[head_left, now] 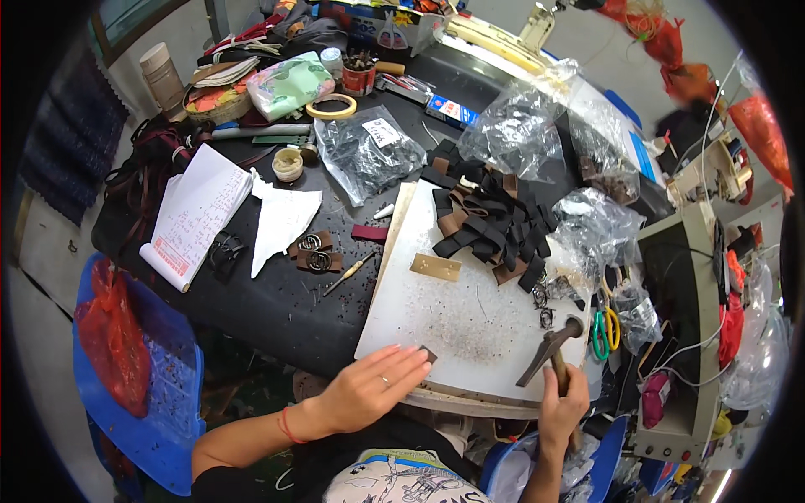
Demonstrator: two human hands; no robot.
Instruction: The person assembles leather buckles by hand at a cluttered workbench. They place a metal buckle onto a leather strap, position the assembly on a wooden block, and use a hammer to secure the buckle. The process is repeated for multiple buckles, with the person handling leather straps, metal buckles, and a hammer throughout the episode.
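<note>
My right hand (563, 404) is closed round the wooden handle of a hammer (542, 359), whose dark metal head is above the right front part of a white board (394, 323). At the board's front edge my left hand (377, 384) has its fingers pressed together, with a small dark brown strap piece (429, 355) at the fingertips; most of that piece is hidden. Tiny bits are scattered over the middle of the board. Behind them lies a tan plate with small holes (435, 267). A heap of black and brown straps (490, 222) covers the board's far part.
Green and yellow scissors (605, 334) and metal buckles (547, 317) lie at the right. Left of the board are an awl (349, 275), buckles on brown straps (317, 254), and a notebook (197, 210). Plastic bags (369, 155) lie behind. Blue bins (180, 369) stand below the table.
</note>
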